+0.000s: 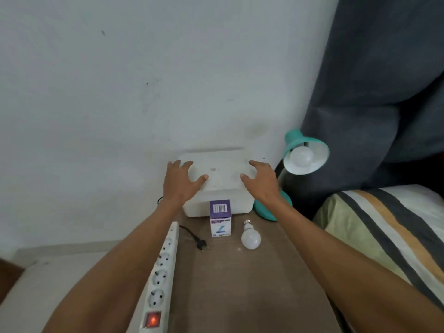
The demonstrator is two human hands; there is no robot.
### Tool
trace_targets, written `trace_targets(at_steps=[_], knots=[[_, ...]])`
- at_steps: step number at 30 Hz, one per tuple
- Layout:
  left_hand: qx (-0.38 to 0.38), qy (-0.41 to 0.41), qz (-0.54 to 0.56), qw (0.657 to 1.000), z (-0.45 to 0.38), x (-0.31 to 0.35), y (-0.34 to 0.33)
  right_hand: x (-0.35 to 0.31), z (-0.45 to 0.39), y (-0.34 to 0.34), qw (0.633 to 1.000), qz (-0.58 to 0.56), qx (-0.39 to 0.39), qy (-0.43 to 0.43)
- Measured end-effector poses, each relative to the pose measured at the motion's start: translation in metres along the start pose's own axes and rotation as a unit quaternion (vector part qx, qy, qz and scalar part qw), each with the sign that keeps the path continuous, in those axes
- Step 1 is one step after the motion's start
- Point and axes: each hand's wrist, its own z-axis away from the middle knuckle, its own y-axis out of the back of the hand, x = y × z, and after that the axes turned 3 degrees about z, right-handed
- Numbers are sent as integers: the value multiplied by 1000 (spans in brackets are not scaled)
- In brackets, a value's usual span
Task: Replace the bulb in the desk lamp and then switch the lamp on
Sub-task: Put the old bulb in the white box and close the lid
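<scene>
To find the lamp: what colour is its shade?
Teal outside, white inside; the lamp shade shows best in the head view.

A box [217,186] stands at the back of the table [240,284], against the wall [120,92]. The lamp [304,155] stands right of it. A carton [220,218] stands before the box, a bulb [250,237] lies right of the carton, a plug [201,244] left. A power strip [161,272] lies along the table's left edge. Both hands [180,181] [260,180] are spread over the box.
</scene>
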Motion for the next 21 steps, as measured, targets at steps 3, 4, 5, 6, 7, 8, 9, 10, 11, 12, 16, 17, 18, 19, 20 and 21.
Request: trace_targets(at_steps=[3, 4, 5, 6, 7, 8, 9, 10, 11, 12, 16, 17, 18, 19, 20, 21], knots=[[-35, 70, 92, 993, -7, -24, 1, 8, -15, -17, 999, -4, -31, -20], [-45, 74, 113, 990, -9, -28, 0, 9, -20, -21, 999, -9, -42, -20], [-52, 73, 129, 988, -11, -30, 0, 10, -24, -24, 998, -15, -54, -21], [-56, 69, 143, 986, -13, -32, 0, 11, -29, -27, 998, -19, -63, -22], [-58, 68, 158, 983, -15, -33, -1, 12, -33, -29, 997, -22, -67, -24], [-58, 69, 172, 981, -15, -33, -2, 13, -37, -32, 997, -23, -68, -25], [-57, 72, 183, 979, -16, -33, -3, 14, -39, -34, 997, -23, -67, -27], [-56, 74, 190, 977, -16, -33, -3, 16, -41, -36, 997, -25, -66, -27], [-56, 77, 197, 976, -17, -33, -4, 17, -42, -38, 997, -27, -64, -26], [-56, 80, 202, 974, -17, -34, -5, 18, -42, -39, 997, -32, -62, -26], [-45, 90, 218, 971, -16, -33, -7, 19, -42, -44, 997, -57, -47, -28], [-43, 93, 221, 970, -16, -33, -7, 19, -43, -44, 997, -58, -45, -32], [-42, 96, 221, 970, -16, -32, -7, 18, -43, -43, 997, -58, -47, -37], [-42, 98, 222, 969, -16, -32, -6, 18, -44, -43, 996, -58, -51, -40], [-42, 98, 222, 969, -16, -31, -6, 17, -44, -42, 996, -57, -55, -41], [-40, 96, 220, 970, -17, -31, -5, 16, -44, -42, 996, -55, -59, -41]])
